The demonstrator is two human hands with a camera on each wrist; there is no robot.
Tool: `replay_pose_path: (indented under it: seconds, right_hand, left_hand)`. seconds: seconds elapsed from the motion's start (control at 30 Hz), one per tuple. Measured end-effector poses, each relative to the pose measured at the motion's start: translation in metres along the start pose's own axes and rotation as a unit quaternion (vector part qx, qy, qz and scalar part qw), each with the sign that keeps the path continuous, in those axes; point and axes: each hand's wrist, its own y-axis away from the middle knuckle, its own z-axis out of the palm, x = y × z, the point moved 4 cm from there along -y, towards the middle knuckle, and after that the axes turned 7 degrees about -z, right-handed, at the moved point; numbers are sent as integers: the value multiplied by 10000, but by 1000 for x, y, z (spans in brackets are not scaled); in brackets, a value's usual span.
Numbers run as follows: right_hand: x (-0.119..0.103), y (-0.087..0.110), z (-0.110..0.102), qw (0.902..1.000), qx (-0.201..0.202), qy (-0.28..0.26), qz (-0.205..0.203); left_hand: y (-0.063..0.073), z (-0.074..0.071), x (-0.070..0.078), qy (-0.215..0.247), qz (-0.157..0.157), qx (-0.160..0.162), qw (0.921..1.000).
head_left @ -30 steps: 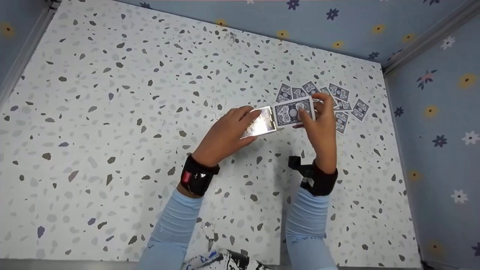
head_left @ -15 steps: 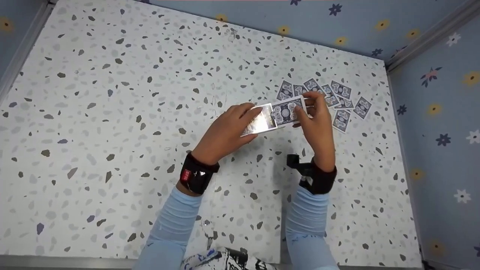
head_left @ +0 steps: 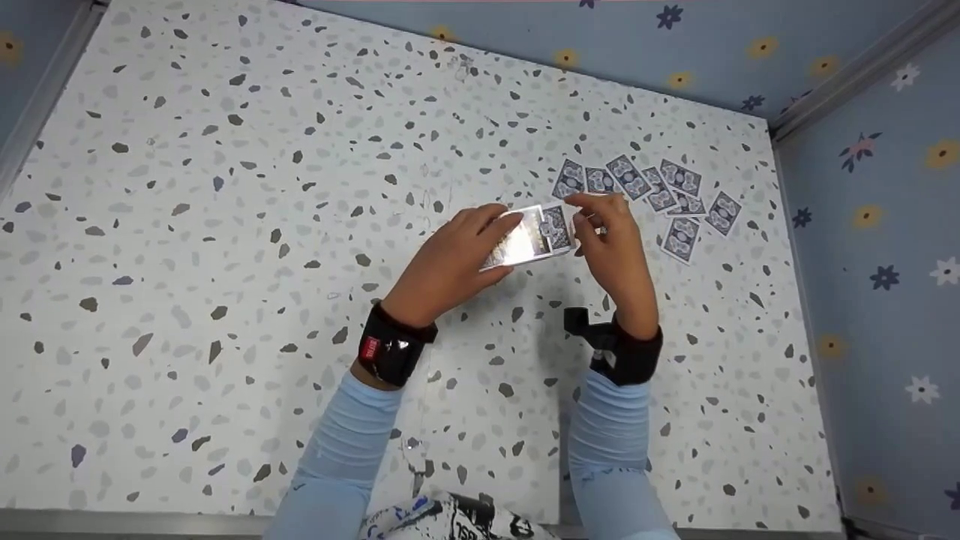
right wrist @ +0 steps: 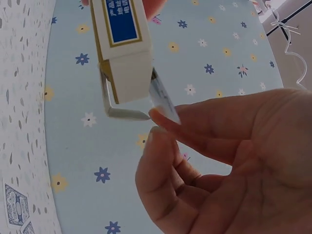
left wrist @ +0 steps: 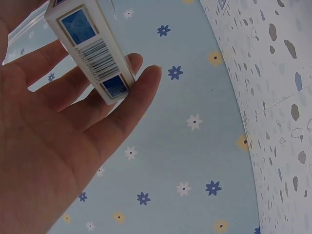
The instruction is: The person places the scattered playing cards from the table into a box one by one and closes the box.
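Note:
My left hand [head_left: 459, 259] grips a shiny playing card box [head_left: 517, 237], its fingers along the underside and the thumb at the near edge. Blue-patterned card backs [head_left: 556, 228] show at the box's open right end. In the left wrist view a barcode marks the box's narrow side [left wrist: 97, 56]. My right hand [head_left: 616, 251] is at that open end, with curled fingers. In the right wrist view its thumb and forefinger pinch the end of the box's bent white lid flap [right wrist: 127, 114]. A side flap [right wrist: 163, 97] sticks out beside the thumb.
Several face-down playing cards [head_left: 681, 238] lie loosely spread on the speckled white table [head_left: 225, 360], beyond and to the right of my right hand. Blue flowered walls [head_left: 885, 322] border the table's far and right sides.
My right hand has moved left, and the deck it held has slid into the box, leaving a short strip showing. The fingers have shifted to the lid flap. The left hand stays nearly still.

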Motion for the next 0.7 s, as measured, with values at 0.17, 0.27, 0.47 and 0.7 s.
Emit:
replay_pose_path:
  seconds: [0.17, 0.27, 0.47, 0.7]
  right_hand:
    - [-1, 0, 3, 9996, -230, 155, -47]
    - [-2, 1, 1, 9998, -107, 141, -95]
    - [-4, 2, 3, 9989, -176, 264, -346]
    - [-5, 3, 1, 9988, -101, 338, -332]
  left_hand:
    - [-1, 0, 0, -19, 4, -8, 10000]
    - [-2, 1, -1, -7, -35, -21, 10000]
    - [-2, 2, -2, -12, -52, -36, 10000]
    - [-2, 2, -2, -36, -25, -18, 10000]
